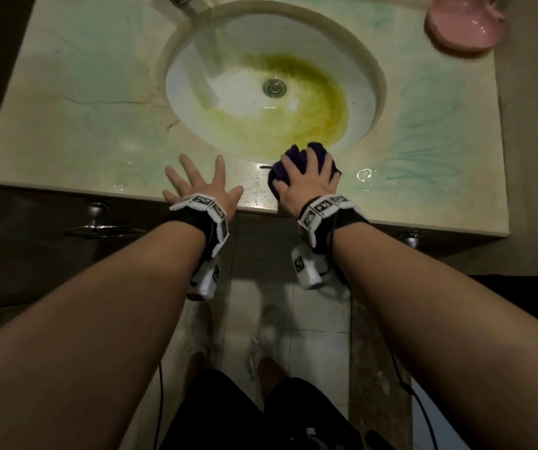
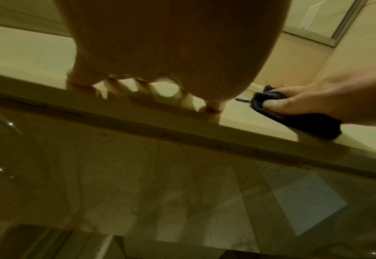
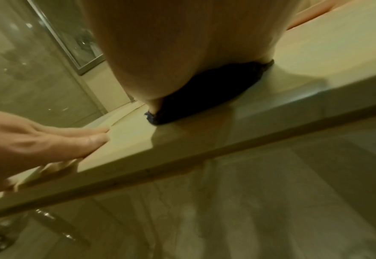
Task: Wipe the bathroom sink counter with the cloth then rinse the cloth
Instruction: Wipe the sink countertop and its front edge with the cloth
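Pink bowl [image 1: 466, 26] far right; round cabinet knob [image 1: 97, 209] near left; pale floor tiles [image 1: 319, 319] below.

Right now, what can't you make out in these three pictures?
- Chrome tap: cut off by the head view's top edge.
- Pink plastic bowl: cropped at the same edge.
- Bunched dark purple cloth: mostly covered by the right hand.
- Left hand: its palm fills the left wrist view, hiding the fingertips.

Purple cloth [image 1: 297, 157]; pink bowl [image 1: 462, 27].
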Available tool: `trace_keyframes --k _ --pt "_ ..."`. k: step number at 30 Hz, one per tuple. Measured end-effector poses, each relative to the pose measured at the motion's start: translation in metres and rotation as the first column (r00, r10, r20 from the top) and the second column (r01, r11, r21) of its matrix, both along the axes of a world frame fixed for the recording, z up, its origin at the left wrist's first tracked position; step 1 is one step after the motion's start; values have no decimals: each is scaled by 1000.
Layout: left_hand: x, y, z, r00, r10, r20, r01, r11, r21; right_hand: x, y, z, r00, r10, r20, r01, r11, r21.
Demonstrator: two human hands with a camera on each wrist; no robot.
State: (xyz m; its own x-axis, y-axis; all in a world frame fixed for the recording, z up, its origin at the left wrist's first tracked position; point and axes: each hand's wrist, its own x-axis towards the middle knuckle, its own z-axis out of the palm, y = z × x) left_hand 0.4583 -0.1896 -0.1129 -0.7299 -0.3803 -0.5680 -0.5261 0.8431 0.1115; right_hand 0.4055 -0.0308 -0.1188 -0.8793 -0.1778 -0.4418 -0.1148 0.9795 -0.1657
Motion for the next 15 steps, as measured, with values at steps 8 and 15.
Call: trace_keyframes --k 8,15 --pt "-5 -3 2 1000 -11 28 11 1000 2 30 46 1 977 209 -42 -209 978 10" --pt "-7 -3 1 999 21 31 -22 1000 9 -14 12 1 1000 8 16 -8 1000 14"
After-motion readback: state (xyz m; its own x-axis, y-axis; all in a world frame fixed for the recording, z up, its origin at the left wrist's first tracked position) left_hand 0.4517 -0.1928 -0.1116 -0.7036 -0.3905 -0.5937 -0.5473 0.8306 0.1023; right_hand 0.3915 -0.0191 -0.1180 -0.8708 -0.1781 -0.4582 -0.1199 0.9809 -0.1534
